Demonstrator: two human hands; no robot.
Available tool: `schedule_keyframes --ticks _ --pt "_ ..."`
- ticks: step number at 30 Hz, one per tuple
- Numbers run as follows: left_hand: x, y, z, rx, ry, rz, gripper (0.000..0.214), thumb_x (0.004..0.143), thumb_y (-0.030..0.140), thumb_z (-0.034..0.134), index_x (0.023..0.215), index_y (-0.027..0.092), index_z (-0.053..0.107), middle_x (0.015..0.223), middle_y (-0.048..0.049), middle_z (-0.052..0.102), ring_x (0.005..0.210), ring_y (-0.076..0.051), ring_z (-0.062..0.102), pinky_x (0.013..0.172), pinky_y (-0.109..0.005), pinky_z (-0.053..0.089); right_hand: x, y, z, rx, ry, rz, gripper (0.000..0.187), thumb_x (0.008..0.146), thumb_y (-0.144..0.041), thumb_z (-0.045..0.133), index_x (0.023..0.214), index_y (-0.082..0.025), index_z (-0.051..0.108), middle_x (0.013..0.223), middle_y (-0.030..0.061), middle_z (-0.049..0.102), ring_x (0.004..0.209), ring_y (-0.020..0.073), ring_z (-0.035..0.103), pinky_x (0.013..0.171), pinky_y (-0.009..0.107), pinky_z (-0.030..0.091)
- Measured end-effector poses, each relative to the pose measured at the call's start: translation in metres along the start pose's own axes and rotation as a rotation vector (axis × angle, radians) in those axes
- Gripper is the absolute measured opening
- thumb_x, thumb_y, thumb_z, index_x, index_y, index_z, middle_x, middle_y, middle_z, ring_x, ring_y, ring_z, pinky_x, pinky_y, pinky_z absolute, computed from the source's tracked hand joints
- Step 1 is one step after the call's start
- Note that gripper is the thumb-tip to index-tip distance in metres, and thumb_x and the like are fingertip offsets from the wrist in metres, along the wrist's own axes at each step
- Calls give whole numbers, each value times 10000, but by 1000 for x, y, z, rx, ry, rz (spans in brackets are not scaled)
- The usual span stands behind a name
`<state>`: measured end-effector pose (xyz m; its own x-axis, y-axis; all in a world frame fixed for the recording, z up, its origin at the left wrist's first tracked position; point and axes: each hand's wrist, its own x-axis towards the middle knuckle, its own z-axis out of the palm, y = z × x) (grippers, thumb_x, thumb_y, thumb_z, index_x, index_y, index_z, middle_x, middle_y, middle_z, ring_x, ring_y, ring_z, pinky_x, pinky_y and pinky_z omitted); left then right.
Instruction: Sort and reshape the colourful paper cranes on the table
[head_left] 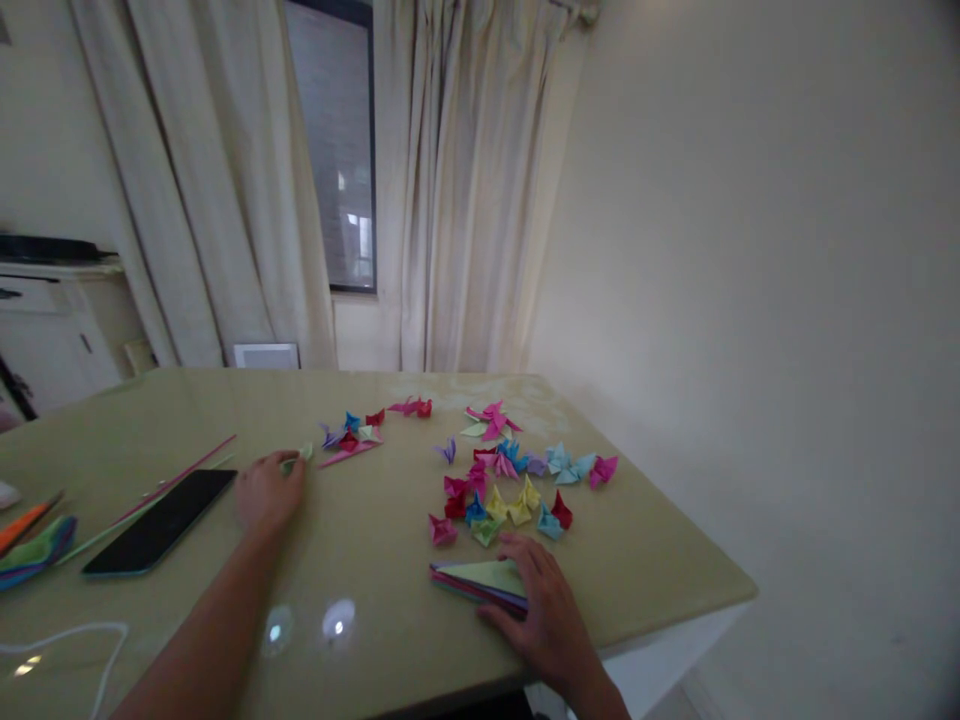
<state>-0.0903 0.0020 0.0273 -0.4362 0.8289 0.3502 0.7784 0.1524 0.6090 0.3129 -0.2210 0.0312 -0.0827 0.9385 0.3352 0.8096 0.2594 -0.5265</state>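
Note:
My left hand reaches over the table left of centre, its fingers closed around a small pale green folded paper piece that shows past the fingertips. At the table's near edge, my right hand grips the right end of a stack of coloured folded paper, light green on top with purple and red layers below. Just beyond that stack lie several small origami pieces in pink, red, yellow and blue. A smaller group of folded pieces sits to the right of my left hand.
A black phone lies left of my left arm, with thin paper strips beside it. Orange-handled scissors and coloured paper are at the far left. A white cable curves near the front. The table's right edge faces a wall.

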Motion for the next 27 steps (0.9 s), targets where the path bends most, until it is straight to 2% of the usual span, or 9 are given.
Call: schedule_keyframes --ticks 2,6,11,15,19,22,24,25,27 --pt "1 -3 3 2 -74 7 388 903 413 543 1085 142 754 1059 -180 721 987 -347 670 868 -467 532 0 0 0 -6 7 -8 481 795 -384 867 1213 -255 667 1392 124 654 1320 354 581 1137 498 455" --pt "-10 12 6 -102 -74 103 367 882 421 552 998 142 761 1081 -162 728 847 -274 701 854 -420 558 -1 0 0 -11 21 -24 465 806 -392 858 1208 -249 673 1389 120 655 1314 344 585 1136 488 464" --pt "-48 58 24 -498 -135 403 349 878 481 591 950 177 748 1096 -130 745 900 -250 740 918 -412 593 -3 -1 2 -14 27 -13 467 810 -394 858 1212 -245 673 1393 124 649 1319 345 579 1145 486 455" --pt "-70 105 52 -664 -325 625 307 907 491 640 908 209 762 1118 -119 772 1034 -252 737 954 -425 607 -3 0 3 -5 29 -12 475 807 -397 864 1216 -248 674 1406 117 643 1327 341 572 1148 473 451" --pt "-72 141 78 -755 -465 699 347 935 522 616 956 203 751 1184 -117 767 1034 -241 747 944 -428 623 -2 1 3 -6 18 2 486 803 -403 867 1221 -251 672 1414 111 641 1323 334 575 1140 451 458" --pt "-68 150 89 -739 -514 733 385 947 536 594 1099 214 740 1252 -117 749 961 -233 746 838 -396 645 -2 0 2 -22 7 15 502 794 -405 873 1225 -246 669 1426 114 633 1329 335 569 1146 444 451" --pt "-62 141 89 -641 -447 739 378 977 507 549 1162 226 722 1250 -110 732 913 -222 725 795 -376 633 -2 -1 2 -25 1 20 496 800 -398 869 1226 -244 666 1432 113 627 1336 330 563 1153 438 445" --pt "-58 133 88 -569 -349 721 363 991 478 519 1157 224 719 1229 -111 719 933 -227 711 825 -383 619 -3 -1 2 -24 -3 23 488 803 -391 866 1222 -243 665 1432 112 627 1336 327 563 1154 434 444" --pt "-45 112 81 -407 -65 620 341 998 409 479 1132 204 716 1186 -130 683 1076 -267 666 975 -434 557 -3 -2 2 -18 -8 27 473 805 -377 863 1213 -241 667 1429 111 628 1333 325 566 1152 430 447"
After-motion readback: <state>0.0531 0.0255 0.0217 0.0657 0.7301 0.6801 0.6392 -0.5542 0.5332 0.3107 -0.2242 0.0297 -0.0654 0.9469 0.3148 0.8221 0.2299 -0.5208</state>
